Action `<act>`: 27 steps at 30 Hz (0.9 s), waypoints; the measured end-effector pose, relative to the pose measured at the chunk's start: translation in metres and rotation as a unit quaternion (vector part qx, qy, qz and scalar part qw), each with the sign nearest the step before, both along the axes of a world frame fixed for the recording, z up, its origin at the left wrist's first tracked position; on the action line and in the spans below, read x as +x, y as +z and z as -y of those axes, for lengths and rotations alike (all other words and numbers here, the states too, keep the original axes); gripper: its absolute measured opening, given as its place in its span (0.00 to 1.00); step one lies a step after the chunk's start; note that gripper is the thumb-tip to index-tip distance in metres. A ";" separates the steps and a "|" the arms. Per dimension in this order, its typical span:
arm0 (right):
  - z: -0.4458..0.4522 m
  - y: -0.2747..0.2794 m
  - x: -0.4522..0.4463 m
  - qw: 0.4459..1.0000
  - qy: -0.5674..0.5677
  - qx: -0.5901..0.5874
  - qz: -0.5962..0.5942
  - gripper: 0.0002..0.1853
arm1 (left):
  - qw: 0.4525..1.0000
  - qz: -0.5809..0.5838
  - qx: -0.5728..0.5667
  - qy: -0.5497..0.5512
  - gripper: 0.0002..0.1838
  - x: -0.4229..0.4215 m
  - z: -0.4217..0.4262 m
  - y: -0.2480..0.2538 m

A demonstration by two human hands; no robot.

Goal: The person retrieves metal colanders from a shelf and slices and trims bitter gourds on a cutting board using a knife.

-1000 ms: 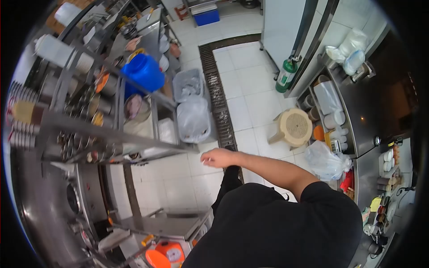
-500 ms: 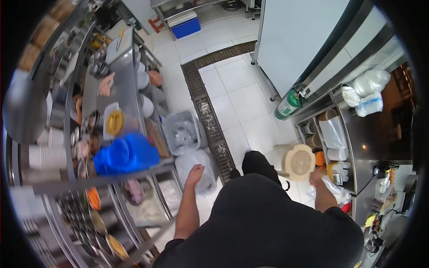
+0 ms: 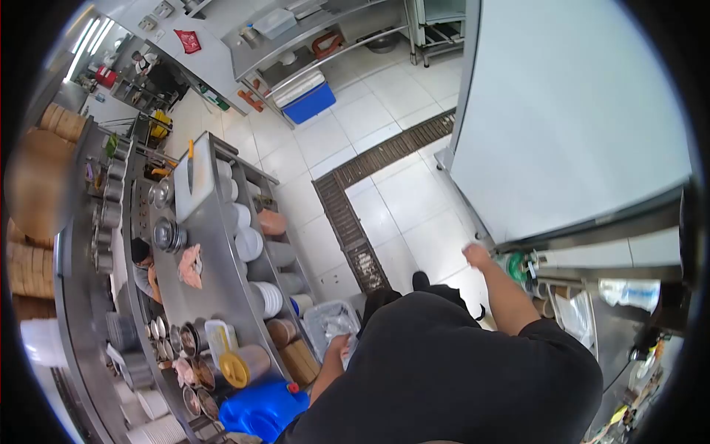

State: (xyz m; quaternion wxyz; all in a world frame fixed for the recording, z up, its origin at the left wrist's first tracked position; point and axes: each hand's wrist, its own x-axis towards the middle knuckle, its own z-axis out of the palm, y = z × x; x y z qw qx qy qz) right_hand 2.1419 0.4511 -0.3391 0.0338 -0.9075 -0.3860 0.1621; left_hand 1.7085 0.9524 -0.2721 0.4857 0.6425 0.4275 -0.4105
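Observation:
My left hand (image 3: 339, 343) hangs low beside my body, in front of a clear plastic bin (image 3: 325, 318) that stands by the steel counter. Its fingers are too small and partly turned away to read. On the other side, my right hand (image 3: 477, 256) is held out over the tiled floor, near the large white cabinet (image 3: 562, 118) and the green cylinder (image 3: 518, 266). Its fingers look curled, and whether anything is in them cannot be made out.
A steel counter (image 3: 211, 303) on the left holds bowls, a cloth (image 3: 190, 266) and a blue jug (image 3: 262, 411). A floor drain (image 3: 344, 214) runs ahead. Beyond it is a blue cooler (image 3: 309, 103). A person (image 3: 140, 255) is behind the counter; another (image 3: 148, 65) stands far off.
The view has moved forward along the drain. The stool has left view, and the white cabinet and back shelf appear nearer. My right arm has swung forward; my left hand now hangs lower.

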 end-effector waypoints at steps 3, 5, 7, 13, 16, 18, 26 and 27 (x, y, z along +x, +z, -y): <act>-0.102 0.096 0.160 0.768 -0.442 0.293 -0.359 0.17 | 0.995 -0.005 0.030 0.098 0.24 0.041 -0.031 0.019; -0.153 0.139 0.233 0.803 -0.407 0.333 -0.280 0.16 | 0.992 -0.009 0.031 0.121 0.24 0.075 -0.051 0.018; -0.186 0.153 0.298 0.840 -0.367 0.351 -0.188 0.14 | 0.993 -0.017 0.021 0.114 0.24 0.119 -0.073 0.010; -0.179 0.022 0.382 0.913 -0.300 0.121 -0.247 0.19 | 0.999 -0.015 -0.011 -0.031 0.23 0.331 -0.167 -0.026; -0.160 0.001 0.359 0.777 -0.396 0.027 -0.488 0.18 | 0.996 -0.022 -0.010 -0.082 0.23 0.483 -0.227 -0.037; -0.138 -0.029 0.343 0.939 -0.076 0.039 -0.334 0.17 | 0.997 -0.010 0.013 -0.075 0.22 0.597 -0.269 -0.040; -0.195 -0.083 0.448 0.564 -0.555 0.192 -0.580 0.12 | 0.959 0.248 0.074 0.111 0.20 1.012 -0.343 -0.001; -0.207 -0.086 0.489 0.595 -0.528 0.212 -0.569 0.12 | 0.957 0.260 0.087 0.096 0.20 1.050 -0.348 -0.002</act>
